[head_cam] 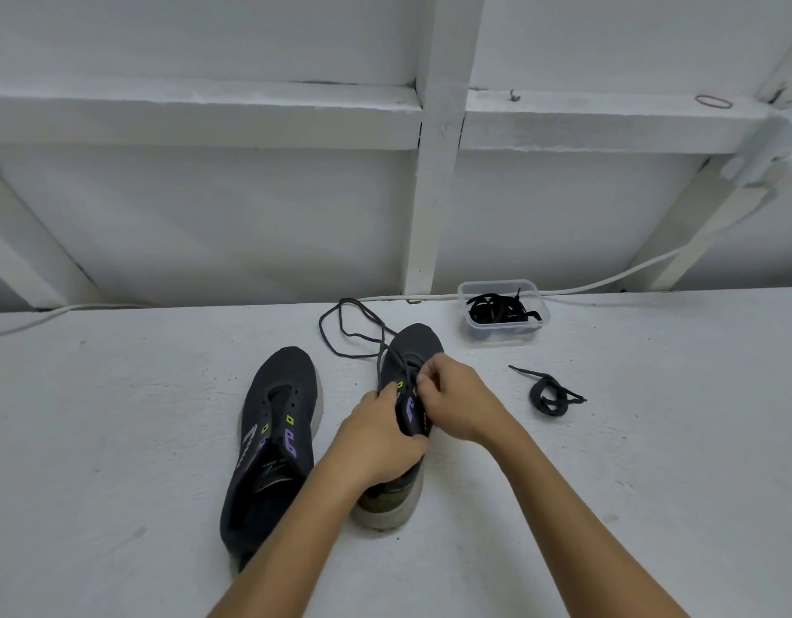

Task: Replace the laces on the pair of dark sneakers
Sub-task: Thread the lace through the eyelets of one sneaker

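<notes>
Two dark sneakers stand side by side on the white desk (118, 417). Landmark: the right sneaker (412, 350), which both hands work on. The left sneaker (274, 439), just left of it, shows bare eyelets and carries no lace. A thin lace (340, 327) runs from the right sneaker's eyelets and loops loosely on the desk beyond and left of its toe. Whether it is going in or coming out cannot be told. A coiled lace (550, 396) lies on the desk to the right of the landmark, apart from it. A clear tub (503, 312) holding more black laces sits beyond and to the right, near the wall.

Judgement: the task is partway; the left sneaker remains wholly unlaced and the right one is unfinished.

The left hand (381, 439) grips the right sneaker round its tongue and collar. The right hand (456, 401) pinches the lace at the eyelets, fingers curled. Both hands sit directly on the landmark.
</notes>
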Action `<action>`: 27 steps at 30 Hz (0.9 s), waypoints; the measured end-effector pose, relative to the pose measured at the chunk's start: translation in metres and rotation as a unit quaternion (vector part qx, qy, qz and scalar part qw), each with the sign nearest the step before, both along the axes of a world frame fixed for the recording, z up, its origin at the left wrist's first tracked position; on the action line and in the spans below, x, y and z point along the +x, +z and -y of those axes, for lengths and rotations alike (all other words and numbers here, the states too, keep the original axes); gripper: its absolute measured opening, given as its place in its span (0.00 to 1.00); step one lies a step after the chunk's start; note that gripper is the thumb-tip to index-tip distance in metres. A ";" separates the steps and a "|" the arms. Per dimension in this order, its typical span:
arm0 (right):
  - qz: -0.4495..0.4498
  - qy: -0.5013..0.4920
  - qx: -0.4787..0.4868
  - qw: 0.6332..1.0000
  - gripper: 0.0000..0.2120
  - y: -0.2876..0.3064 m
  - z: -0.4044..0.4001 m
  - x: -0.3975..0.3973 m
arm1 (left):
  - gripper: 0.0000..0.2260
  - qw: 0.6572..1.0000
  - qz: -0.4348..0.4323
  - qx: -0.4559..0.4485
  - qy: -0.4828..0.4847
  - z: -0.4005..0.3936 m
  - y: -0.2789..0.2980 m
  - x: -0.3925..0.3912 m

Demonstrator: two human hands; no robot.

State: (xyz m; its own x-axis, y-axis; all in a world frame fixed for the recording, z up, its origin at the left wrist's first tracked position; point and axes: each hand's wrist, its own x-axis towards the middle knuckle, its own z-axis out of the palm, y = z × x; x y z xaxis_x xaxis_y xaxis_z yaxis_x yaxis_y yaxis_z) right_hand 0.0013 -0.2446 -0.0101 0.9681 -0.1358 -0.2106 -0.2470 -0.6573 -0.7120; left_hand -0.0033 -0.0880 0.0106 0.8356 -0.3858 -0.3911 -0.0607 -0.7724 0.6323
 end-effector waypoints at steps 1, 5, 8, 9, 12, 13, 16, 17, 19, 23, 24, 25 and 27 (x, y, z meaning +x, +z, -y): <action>0.006 0.003 -0.009 1.000 0.05 0.004 0.003 0.003 | 0.20 1.000 0.000 -0.006 -0.001 0.000 0.000 0.000; 0.009 -0.015 0.008 1.000 0.05 0.010 0.007 0.005 | 0.21 1.000 0.002 -0.014 0.005 -0.002 -0.001 0.001; -0.026 -0.057 0.083 0.995 0.05 0.004 0.008 -0.005 | 0.22 1.000 0.004 0.000 0.005 0.000 -0.002 0.006; -0.030 -0.064 0.092 0.993 0.06 0.001 0.007 -0.008 | 0.25 1.000 0.003 0.004 0.004 0.000 -0.004 0.007; 0.007 -0.047 0.030 0.998 0.04 -0.006 0.004 -0.010 | 0.35 1.000 -0.005 0.019 0.002 0.000 -0.009 0.008; 0.019 -0.036 0.004 0.999 0.05 -0.006 0.005 -0.008 | 0.36 1.000 -0.005 0.019 0.003 0.000 -0.010 0.008; 0.053 -0.049 0.006 0.997 0.06 0.001 0.009 -0.002 | 0.34 1.000 0.004 0.020 0.001 -0.001 -0.013 0.006; 0.066 -0.070 0.030 0.995 0.05 0.001 0.009 0.000 | 0.33 1.000 0.006 0.019 -0.001 -0.001 -0.013 0.006; 0.071 -0.106 0.076 0.989 0.05 0.000 0.006 -0.002 | 0.32 1.000 0.006 0.020 -0.002 0.000 -0.013 0.006; 0.031 -0.114 0.126 0.985 0.06 -0.014 -0.001 -0.012 | 0.33 1.000 0.005 0.029 -0.002 0.000 -0.013 0.008; 0.036 -0.103 0.113 0.988 0.05 -0.017 -0.001 -0.014 | 0.34 0.999 0.006 0.033 -0.001 0.000 -0.013 0.008; 0.047 -0.088 0.093 0.991 0.05 -0.019 -0.001 -0.014 | 0.34 0.999 0.006 0.035 -0.001 0.000 -0.014 0.008; 0.075 -0.067 0.058 0.993 0.07 -0.016 0.001 -0.015 | 0.34 0.999 0.005 0.034 0.000 0.000 -0.014 0.008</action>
State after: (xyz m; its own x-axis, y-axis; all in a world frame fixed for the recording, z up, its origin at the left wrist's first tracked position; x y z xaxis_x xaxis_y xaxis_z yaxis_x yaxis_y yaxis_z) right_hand -0.0133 -0.2452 -0.0265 0.9647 -0.2482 -0.0877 -0.2124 -0.5367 -0.8166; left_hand 0.0046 -0.0881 -0.0035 0.8398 -0.3575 -0.4085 -0.0659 -0.8141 0.5770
